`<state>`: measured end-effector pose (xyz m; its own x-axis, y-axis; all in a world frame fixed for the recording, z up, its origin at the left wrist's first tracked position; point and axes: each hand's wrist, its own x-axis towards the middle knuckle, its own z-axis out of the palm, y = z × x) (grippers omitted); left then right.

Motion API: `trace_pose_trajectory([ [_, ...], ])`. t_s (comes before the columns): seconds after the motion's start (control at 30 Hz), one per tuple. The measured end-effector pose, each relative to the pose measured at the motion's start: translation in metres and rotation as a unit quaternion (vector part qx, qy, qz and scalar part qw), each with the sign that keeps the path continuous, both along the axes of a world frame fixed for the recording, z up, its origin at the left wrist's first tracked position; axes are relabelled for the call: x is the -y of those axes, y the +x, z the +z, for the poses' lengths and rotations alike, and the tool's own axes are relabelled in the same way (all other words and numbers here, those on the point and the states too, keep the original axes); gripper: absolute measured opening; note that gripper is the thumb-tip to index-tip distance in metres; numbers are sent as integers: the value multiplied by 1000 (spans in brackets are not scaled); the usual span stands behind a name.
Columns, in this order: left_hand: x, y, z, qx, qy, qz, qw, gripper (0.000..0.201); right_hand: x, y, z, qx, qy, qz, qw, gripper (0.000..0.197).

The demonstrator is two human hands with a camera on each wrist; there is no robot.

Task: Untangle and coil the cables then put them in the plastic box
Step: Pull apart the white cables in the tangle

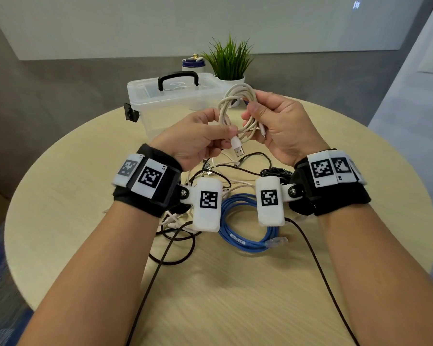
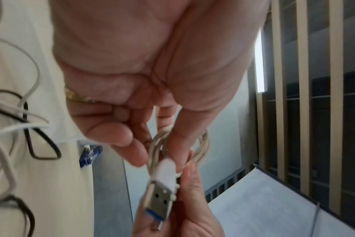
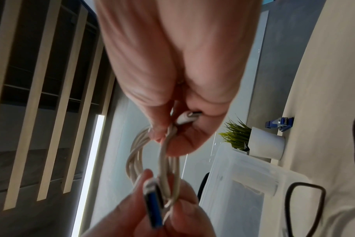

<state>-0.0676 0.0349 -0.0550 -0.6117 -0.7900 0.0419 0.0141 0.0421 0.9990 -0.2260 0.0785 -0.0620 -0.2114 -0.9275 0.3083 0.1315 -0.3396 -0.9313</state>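
Observation:
A white USB cable (image 1: 238, 106), wound into a loose coil, hangs in the air between both hands above the table. My left hand (image 1: 205, 136) pinches the coil near its USB-A plug (image 1: 238, 149), which points down toward me; the same plug (image 2: 159, 197) shows close up in the left wrist view. My right hand (image 1: 273, 121) grips the coil's other side, with the small plug end (image 3: 187, 117) lying against its palm. The clear plastic box (image 1: 175, 101) with a black handle stands closed behind the hands.
Beneath my wrists lies a tangle of black and white cables (image 1: 235, 171) and a coiled blue network cable (image 1: 248, 233). A potted plant (image 1: 229, 63) and a small jar (image 1: 193, 64) stand behind the box. The round wooden table (image 1: 360, 221) spreads on both sides.

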Motion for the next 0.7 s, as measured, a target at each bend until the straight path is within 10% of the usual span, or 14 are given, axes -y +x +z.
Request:
trace_pose_trajectory([
  [0.7, 7, -9, -3, -108, -156, 135, 972, 28, 1, 3, -3, -47, -5, -13, 999, 29],
])
